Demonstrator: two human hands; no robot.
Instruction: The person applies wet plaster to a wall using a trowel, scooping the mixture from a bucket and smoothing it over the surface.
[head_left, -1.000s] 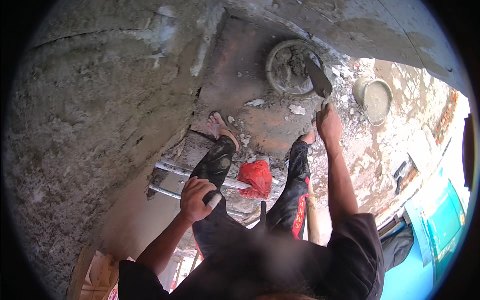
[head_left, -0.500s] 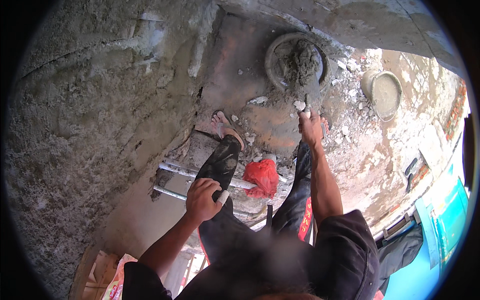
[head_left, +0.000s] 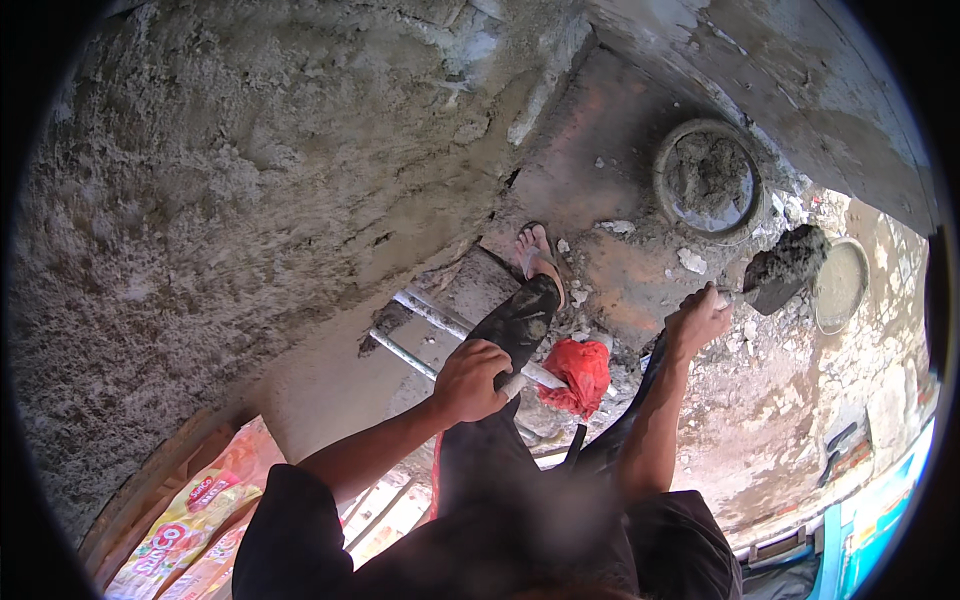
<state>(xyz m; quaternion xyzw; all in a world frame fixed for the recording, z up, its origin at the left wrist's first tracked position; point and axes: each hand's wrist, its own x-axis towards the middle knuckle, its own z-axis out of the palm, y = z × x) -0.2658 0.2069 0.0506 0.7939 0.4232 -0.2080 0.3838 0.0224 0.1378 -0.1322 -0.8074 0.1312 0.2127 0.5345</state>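
My right hand grips the handle of a trowel and holds it out to the right. A dark heap of wet mortar lies on the blade. Just beyond the blade stands a bucket with greyish contents, partly hidden by the loaded trowel. Farther back, a round tub holds more wet mortar. My left hand rests on my left knee with the thumb apart from the fingers. Something pale, perhaps a wrapping, covers the thumb tip.
A rough plastered wall rises on the left. Pale pipes and a red plastic bag lie between my legs. Rubble is scattered over the floor. Printed sacks lie at lower left, and a dark tool at right.
My right hand has lifted the trowel out of the tub with mortar on it and swung it right, toward the bucket. The view has shifted; my left hand stays on the knee.
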